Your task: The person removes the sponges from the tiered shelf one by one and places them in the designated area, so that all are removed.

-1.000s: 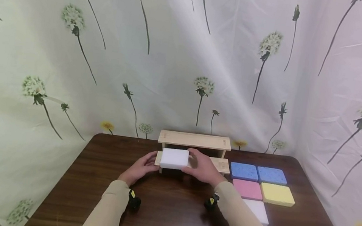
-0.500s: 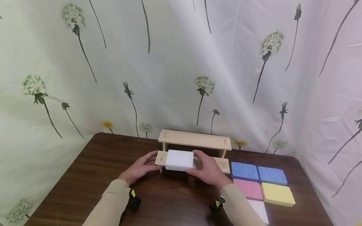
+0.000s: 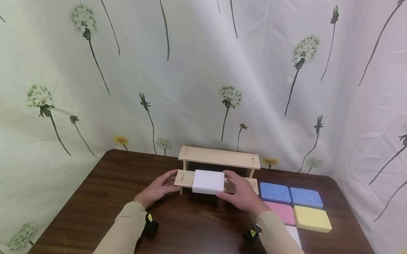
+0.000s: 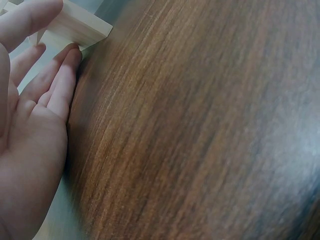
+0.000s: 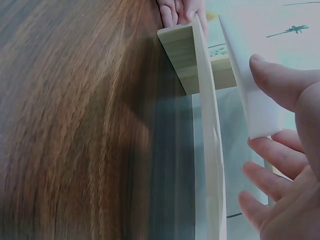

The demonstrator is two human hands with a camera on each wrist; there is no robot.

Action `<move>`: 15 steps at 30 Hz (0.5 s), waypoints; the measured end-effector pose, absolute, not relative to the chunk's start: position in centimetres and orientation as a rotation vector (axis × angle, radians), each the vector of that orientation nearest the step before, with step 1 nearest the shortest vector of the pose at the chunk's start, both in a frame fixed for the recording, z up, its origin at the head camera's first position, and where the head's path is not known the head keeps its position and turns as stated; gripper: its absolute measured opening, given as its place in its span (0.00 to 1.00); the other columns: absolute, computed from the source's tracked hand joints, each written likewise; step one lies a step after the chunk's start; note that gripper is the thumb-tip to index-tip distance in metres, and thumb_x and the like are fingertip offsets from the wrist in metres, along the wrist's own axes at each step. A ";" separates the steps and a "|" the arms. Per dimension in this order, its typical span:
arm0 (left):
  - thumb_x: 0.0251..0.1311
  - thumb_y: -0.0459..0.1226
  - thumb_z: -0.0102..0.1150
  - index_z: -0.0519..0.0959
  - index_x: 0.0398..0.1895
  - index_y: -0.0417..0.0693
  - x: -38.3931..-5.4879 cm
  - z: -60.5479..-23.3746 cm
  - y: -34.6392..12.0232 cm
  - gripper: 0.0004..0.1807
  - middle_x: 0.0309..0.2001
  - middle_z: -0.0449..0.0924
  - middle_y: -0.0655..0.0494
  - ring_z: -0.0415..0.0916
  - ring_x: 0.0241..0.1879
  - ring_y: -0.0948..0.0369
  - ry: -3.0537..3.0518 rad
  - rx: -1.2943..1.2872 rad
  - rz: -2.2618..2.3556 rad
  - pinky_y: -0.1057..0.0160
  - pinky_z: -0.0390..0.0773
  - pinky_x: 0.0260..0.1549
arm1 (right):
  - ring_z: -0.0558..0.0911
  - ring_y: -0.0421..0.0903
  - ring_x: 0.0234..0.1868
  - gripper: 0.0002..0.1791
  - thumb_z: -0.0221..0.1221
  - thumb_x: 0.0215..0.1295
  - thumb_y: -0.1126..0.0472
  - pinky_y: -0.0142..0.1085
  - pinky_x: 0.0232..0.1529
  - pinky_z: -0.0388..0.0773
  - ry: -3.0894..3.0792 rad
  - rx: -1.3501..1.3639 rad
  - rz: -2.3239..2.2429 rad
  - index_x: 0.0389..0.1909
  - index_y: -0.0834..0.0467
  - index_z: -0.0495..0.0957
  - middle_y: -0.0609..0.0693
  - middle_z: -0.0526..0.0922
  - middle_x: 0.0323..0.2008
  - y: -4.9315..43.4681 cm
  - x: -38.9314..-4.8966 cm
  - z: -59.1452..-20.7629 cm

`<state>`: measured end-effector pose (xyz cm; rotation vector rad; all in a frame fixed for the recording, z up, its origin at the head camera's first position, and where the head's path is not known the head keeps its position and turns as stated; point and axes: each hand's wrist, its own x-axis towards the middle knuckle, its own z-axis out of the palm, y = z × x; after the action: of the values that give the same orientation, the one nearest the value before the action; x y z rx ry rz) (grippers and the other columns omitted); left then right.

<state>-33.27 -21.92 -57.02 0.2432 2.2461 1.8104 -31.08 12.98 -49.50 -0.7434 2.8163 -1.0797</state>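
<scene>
A white sponge (image 3: 208,182) lies level over the lower step of a small two-tier wooden rack (image 3: 220,157). My right hand (image 3: 243,192) grips its right end, thumb on one edge and fingers on the other. In the right wrist view a gap shows between the sponge (image 5: 252,82) and the board (image 5: 210,125), and the other fingers spread free. My left hand (image 3: 158,187) holds the left end of the lower step, thumb in front and fingers behind. The left wrist view shows its fingertips (image 4: 74,50) against the wood, slightly bent.
Right of the rack lie two blue sponges (image 3: 274,193), a pink sponge (image 3: 281,213) and a yellow sponge (image 3: 312,219). Another white sponge (image 3: 294,236) is partly hidden by my right sleeve. A flower-print cloth (image 3: 194,78) hangs behind the dark wooden table (image 3: 188,245).
The right hand has moved to the right with the white sponge, along the lower step from its left end toward the middle. The left hand has stayed in place on the rack.
</scene>
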 end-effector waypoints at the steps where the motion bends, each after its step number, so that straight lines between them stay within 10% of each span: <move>1: 0.68 0.41 0.70 0.57 0.83 0.48 -33.3 -57.1 -21.9 0.45 0.76 0.67 0.38 0.64 0.76 0.43 2.247 0.242 1.808 0.43 0.68 0.73 | 0.73 0.54 0.72 0.46 0.73 0.65 0.43 0.54 0.73 0.71 2.823 -0.741 -1.061 0.78 0.58 0.66 0.56 0.74 0.73 13.1 -31.0 -49.5; 15: 0.69 0.43 0.69 0.56 0.84 0.49 -33.4 -57.4 -22.0 0.46 0.77 0.65 0.39 0.63 0.76 0.43 2.257 0.257 1.793 0.43 0.68 0.73 | 0.73 0.55 0.73 0.46 0.74 0.63 0.44 0.57 0.72 0.72 2.799 -0.704 -1.107 0.77 0.55 0.66 0.54 0.75 0.72 14.6 -29.7 -49.2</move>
<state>-33.44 -22.04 -57.35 0.2571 2.2566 1.7927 -29.72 14.60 -49.25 -0.7040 2.7994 -1.1069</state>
